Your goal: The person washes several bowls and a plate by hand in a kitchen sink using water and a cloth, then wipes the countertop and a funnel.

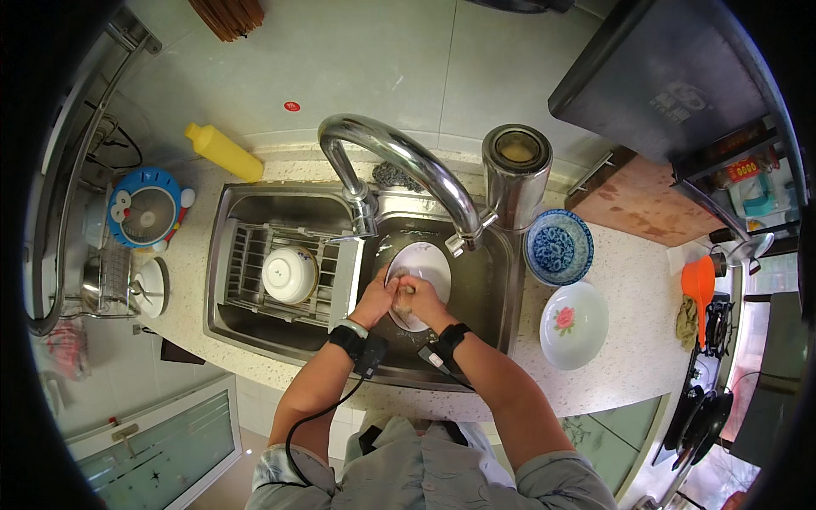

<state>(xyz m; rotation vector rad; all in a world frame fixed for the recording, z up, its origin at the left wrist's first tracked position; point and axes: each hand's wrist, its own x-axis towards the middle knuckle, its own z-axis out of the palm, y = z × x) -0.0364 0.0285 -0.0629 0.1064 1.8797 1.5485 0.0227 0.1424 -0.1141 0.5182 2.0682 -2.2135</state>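
Observation:
Over the right basin of a stainless steel sink [514, 306], both hands are at a white oval-looking dish [430, 261] with a faint pattern near its far rim. My left hand [377, 301] grips the dish at its left edge. Against its inner face my right hand [426, 302] presses a tan scrubber or cloth [403, 305], mostly covered by the fingers. Water stands in the basin below. A chrome faucet [408, 150] arches above, its spout just beyond the dish; I cannot make out any running water.
A white bowl [285, 274] lies upside down on a drying rack [245, 264] in the left basin. Right of the sink are a blue patterned bowl [553, 245], a rose-decorated white dish [583, 331] and a metal canister [513, 185]. A yellow bottle [226, 153] and steel wool [395, 176] sit behind.

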